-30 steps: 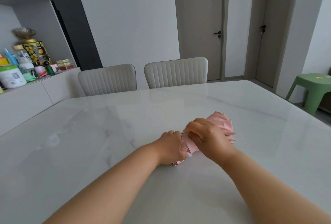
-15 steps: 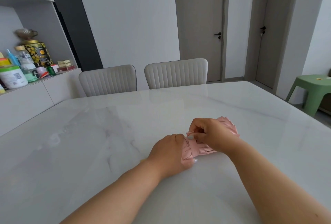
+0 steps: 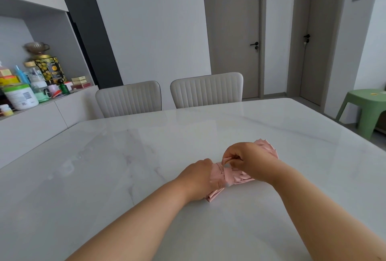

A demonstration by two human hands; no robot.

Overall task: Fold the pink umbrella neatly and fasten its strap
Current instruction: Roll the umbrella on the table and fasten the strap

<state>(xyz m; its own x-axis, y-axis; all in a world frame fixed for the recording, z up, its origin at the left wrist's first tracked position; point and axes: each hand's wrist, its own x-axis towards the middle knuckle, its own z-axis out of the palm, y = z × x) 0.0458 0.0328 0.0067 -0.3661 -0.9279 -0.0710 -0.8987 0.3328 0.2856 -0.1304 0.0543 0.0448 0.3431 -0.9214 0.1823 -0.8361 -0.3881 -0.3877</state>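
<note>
While the left hand [image 3: 197, 179] grips the pink umbrella [image 3: 234, 177], the right hand [image 3: 248, 159] pinches its strap [image 3: 225, 160] — pull snug, then press closed.

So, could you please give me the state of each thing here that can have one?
pink umbrella: collapsed, lying on the table
strap: wrapped round, fastening unclear
left hand: grips the umbrella
right hand: pinches the strap end
two doors: closed

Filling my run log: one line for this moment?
step: strap fastening | left hand: holds folded pink umbrella on white marble table | right hand: pinches strap
</note>
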